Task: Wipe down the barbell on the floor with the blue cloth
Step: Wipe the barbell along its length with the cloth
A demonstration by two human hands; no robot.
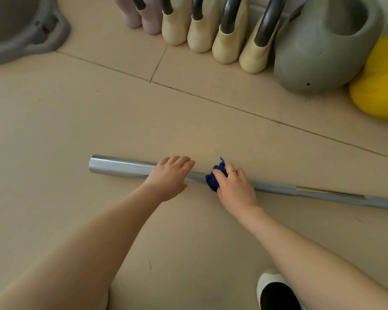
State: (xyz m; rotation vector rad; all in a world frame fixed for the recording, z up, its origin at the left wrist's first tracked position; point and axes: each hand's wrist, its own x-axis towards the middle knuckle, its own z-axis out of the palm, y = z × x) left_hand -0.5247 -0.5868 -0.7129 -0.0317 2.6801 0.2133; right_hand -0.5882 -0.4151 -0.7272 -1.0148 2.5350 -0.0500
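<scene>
Right hand [235,186] grips cloth [214,179] beside kettlebells [224,39].

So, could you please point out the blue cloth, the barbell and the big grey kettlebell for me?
blue cloth [213,179]: head view, bunched part left of the right hand.
barbell [119,168]: head view, bare sleeve near its left end.
grey kettlebell [309,61]: head view, its rounded body.

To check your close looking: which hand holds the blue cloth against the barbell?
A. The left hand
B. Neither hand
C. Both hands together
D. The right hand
D: the right hand grips the blue cloth on the barbell, while the left hand rests bare on it.
</scene>
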